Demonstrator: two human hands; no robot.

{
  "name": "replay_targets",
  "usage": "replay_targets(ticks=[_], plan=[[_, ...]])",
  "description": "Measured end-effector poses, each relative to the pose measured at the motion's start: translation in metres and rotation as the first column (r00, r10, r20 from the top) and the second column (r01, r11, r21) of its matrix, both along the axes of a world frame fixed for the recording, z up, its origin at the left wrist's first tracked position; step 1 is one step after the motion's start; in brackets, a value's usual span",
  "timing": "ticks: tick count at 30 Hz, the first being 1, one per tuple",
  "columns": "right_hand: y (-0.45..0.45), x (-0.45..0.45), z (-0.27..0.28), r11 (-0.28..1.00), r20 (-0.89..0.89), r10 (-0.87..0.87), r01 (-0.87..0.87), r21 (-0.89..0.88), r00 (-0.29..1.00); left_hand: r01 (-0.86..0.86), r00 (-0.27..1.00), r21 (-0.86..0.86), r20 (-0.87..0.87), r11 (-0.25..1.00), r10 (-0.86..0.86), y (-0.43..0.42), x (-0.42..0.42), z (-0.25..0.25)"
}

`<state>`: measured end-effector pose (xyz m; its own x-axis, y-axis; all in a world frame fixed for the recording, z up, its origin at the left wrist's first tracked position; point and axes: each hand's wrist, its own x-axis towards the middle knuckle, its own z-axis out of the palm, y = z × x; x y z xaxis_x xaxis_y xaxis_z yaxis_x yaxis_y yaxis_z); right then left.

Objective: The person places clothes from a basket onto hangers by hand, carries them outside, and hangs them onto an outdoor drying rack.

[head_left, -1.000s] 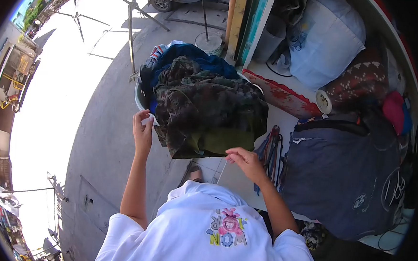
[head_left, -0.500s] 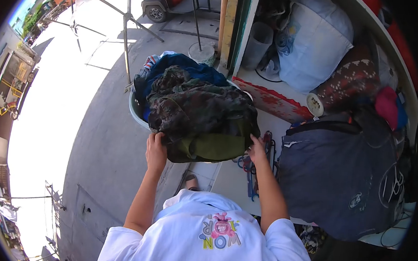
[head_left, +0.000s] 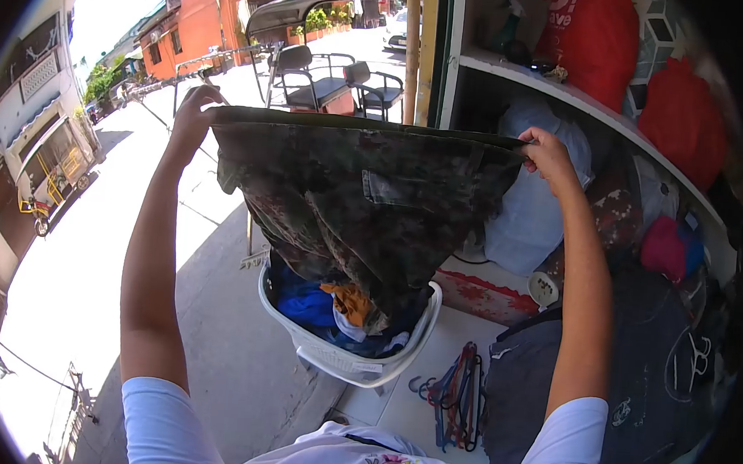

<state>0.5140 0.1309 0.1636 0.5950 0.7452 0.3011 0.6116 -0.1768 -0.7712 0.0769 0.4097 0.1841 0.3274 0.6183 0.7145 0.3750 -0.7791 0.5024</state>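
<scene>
A dark camouflage garment (head_left: 332,187) hangs spread out in front of me by its straight upper edge. My left hand (head_left: 193,119) is closed on one end of that edge, and my right hand (head_left: 548,158) pinches the other. Whether it is trousers or a shirt I cannot tell. Below it stands a white laundry basket (head_left: 354,371) holding blue clothes (head_left: 303,300) and an orange-brown cloth (head_left: 350,303). The garment's lower part hangs down into or just over the basket; its bottom end is partly hidden among the clothes.
Several plastic hangers (head_left: 459,399) lie on the white surface right of the basket. Beside them is a dark blue cloth (head_left: 583,381). Shelves on the right hold a white bag (head_left: 529,225) and red bags (head_left: 587,49). A vehicle with black seats (head_left: 317,84) stands outside.
Both hands have risen and moved apart, lifting the camouflage garment off the pile and stretching out its upper edge. The basket's front and the clothes inside now show. My view has tilted up.
</scene>
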Motion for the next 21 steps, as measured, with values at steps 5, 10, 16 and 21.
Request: replay_targets(ticks=[5,10,16,21], plan=[[-0.003,0.025,0.071,0.905,0.171,0.287,-0.326,0.275,0.943,0.444,0.896,-0.07,0.018,0.893,-0.444,-0.021,-0.003,0.076],[-0.036,0.009,0.068,0.915,0.092,0.401,-0.403,0.005,0.911,0.145,0.853,0.303,-0.52,0.942,0.036,-0.024,0.015,0.054],[-0.022,-0.086,0.068,0.869,0.037,0.438,-0.413,-0.272,0.898,0.575,0.783,0.287,-0.465,0.766,-0.414,-0.098,0.127,0.057],[0.043,-0.114,0.049,0.755,0.044,0.57,-0.545,0.366,0.82,0.564,0.819,0.239,-0.039,0.79,-0.573,-0.155,0.189,0.054]])
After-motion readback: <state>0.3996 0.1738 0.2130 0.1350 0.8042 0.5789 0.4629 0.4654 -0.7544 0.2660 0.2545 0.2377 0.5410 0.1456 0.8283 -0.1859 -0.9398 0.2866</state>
